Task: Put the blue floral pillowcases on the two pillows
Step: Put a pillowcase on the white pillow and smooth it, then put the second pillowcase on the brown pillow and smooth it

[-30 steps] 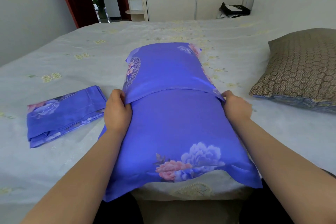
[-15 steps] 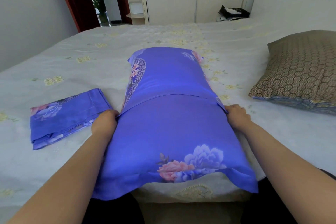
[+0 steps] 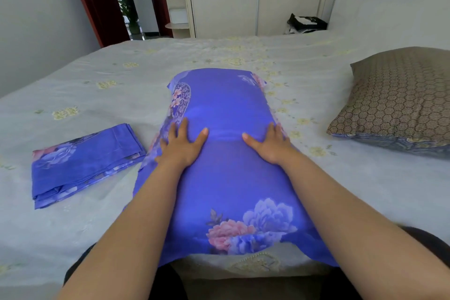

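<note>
Both hands, the left hand [image 3: 181, 147] and right hand [image 3: 269, 145], lay flat with fingers spread on the covered pillow [image 3: 226, 165] mid-bed [image 3: 97, 95]; soft, light and slippery-looking, it seemed best gripped at its corners.

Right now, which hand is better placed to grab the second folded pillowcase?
Left, probably. The left hand lies flat on the covered pillow at its left edge, and the folded pillowcase sits just beyond that edge on the bed. The right hand would have to cross the whole pillow.
</note>
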{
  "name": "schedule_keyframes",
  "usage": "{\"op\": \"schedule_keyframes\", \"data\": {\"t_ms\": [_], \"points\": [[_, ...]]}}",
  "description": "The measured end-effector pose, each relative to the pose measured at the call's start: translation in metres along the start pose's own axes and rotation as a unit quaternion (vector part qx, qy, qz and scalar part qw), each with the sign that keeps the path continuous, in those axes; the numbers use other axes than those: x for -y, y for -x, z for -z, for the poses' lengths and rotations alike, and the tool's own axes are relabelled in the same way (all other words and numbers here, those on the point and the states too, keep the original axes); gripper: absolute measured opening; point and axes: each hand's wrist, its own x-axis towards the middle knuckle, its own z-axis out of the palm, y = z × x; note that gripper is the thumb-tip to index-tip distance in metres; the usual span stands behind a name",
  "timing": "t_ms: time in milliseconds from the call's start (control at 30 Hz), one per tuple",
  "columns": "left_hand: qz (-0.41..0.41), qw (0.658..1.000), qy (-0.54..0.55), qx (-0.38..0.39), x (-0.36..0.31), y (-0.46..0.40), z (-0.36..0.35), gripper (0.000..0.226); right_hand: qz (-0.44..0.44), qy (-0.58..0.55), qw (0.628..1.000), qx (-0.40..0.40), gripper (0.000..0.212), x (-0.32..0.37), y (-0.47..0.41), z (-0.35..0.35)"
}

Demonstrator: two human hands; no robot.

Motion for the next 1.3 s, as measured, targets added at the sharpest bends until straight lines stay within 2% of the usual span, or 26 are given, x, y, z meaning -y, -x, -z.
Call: {"op": "schedule_keyframes", "data": {"t_ms": [33,100,200,300,367,500,533,633,667,733,800,833,900,1033,1100,1133,1167,1200,1300], "points": [[0.026,0.999,0.034,-0.008,0.011,0.002,0.001,0.099,-0.027,-0.075,0.997,-0.005,0.119,-0.012,-0.001,-0.003],[0.067,0.994,0.08,-0.012,0.025,0.001,0.004,0.102,-0.06,-0.176,0.982,-0.017,0.116,-0.023,0.0,-0.001],[0.088,0.975,0.2,0.037,0.026,-0.001,0.015,0.105,-0.073,-0.269,0.96,0.028,0.095,-0.017,0.001,0.01],[0.069,0.931,0.348,0.087,0.015,0.002,0.029,0.055,-0.088,-0.418,0.895,0.127,0.076,-0.002,0.003,0.027],[0.043,0.913,0.395,0.095,0.011,0.007,0.037,0.043,-0.079,-0.45,0.876,0.154,0.071,0.01,0.004,0.033],[0.03,0.891,0.449,0.062,0.016,0.005,0.047,0.045,-0.016,-0.45,0.882,0.142,0.043,0.054,0.005,0.053],[0.034,0.895,0.442,0.05,0.02,0.003,0.049,0.049,0.006,-0.436,0.891,0.126,0.037,0.069,0.006,0.06],[0.07,0.921,0.381,0.038,0.028,-0.005,0.057,0.08,0.105,-0.395,0.911,0.06,0.014,0.125,0.012,0.083],[0.079,0.927,0.367,0.024,0.031,-0.01,0.06,0.084,0.145,-0.364,0.919,0.036,0.012,0.146,0.013,0.088],[0.068,0.944,0.322,-0.03,0.035,-0.021,0.07,0.077,0.219,-0.259,0.94,-0.029,0.023,0.191,0.011,0.097],[0.044,0.965,0.242,-0.092,0.042,-0.031,0.082,0.063,0.279,-0.107,0.948,-0.105,0.023,0.238,0.006,0.1],[0.035,0.972,0.204,-0.11,0.047,-0.035,0.087,0.058,0.297,-0.02,0.942,-0.157,0.02,0.259,0.003,0.098],[0.022,0.977,0.155,-0.144,0.061,-0.046,0.098,0.055,0.326,0.121,0.904,-0.248,0.025,0.301,-0.001,0.09],[0.015,0.971,0.124,-0.205,0.089,-0.064,0.118,0.052,0.369,0.26,0.822,-0.347,0.036,0.369,-0.02,0.055],[0.021,0.97,0.068,-0.232,0.106,-0.07,0.124,0.052,0.376,0.311,0.801,-0.347,0.048,0.393,-0.039,0.026],[0.03,0.97,0.023,-0.241,0.116,-0.073,0.125,0.053,0.39,0.331,0.792,-0.334,0.061,0.401,-0.05,0.007],[0.043,0.97,-0.022,-0.238,0.126,-0.075,0.125,0.055,0.406,0.351,0.791,-0.293,0.074,0.406,-0.059,-0.013],[0.061,0.972,-0.059,-0.218,0.135,-0.076,0.123,0.059,0.419,0.364,0.801,-0.226,0.08,0.405,-0.066,-0.035],[0.113,0.978,-0.141,-0.106,0.161,-0.075,0.107,0.074,0.385,0.367,0.847,0.011,0.076,0.384,-0.093,-0.109]]}}
